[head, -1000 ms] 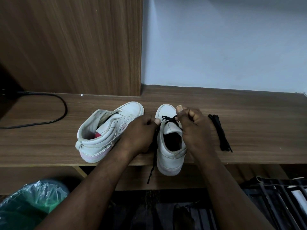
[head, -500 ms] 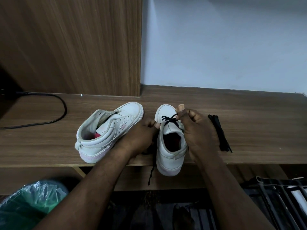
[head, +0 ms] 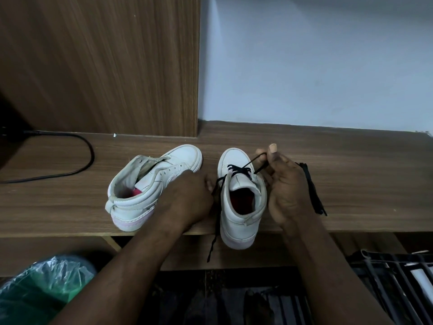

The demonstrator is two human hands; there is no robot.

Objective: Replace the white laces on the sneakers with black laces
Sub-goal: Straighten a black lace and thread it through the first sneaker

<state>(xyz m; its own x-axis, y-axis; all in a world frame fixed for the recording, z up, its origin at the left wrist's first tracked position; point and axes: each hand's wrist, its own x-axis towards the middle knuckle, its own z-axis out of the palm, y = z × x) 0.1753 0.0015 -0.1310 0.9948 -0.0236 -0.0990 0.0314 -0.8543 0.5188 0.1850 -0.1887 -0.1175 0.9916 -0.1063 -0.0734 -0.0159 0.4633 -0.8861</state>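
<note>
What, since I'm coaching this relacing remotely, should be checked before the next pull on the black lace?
1. Right hand pinches the black lace, drawn up from the crossings: ok.
2. Left hand grips the other strand: cannot tell, its fingertips are hidden.
3. Laced sneaker fully on the shelf: not ok, its heel overhangs the front edge.
4. Other strand free of snags: ok, it dangles below that edge.
5. Unlaced sneaker cleared of white lace: ok, eyelets bare.
6. Spare lace at hand: ok, it lies on the shelf just right of the right hand.
</note>
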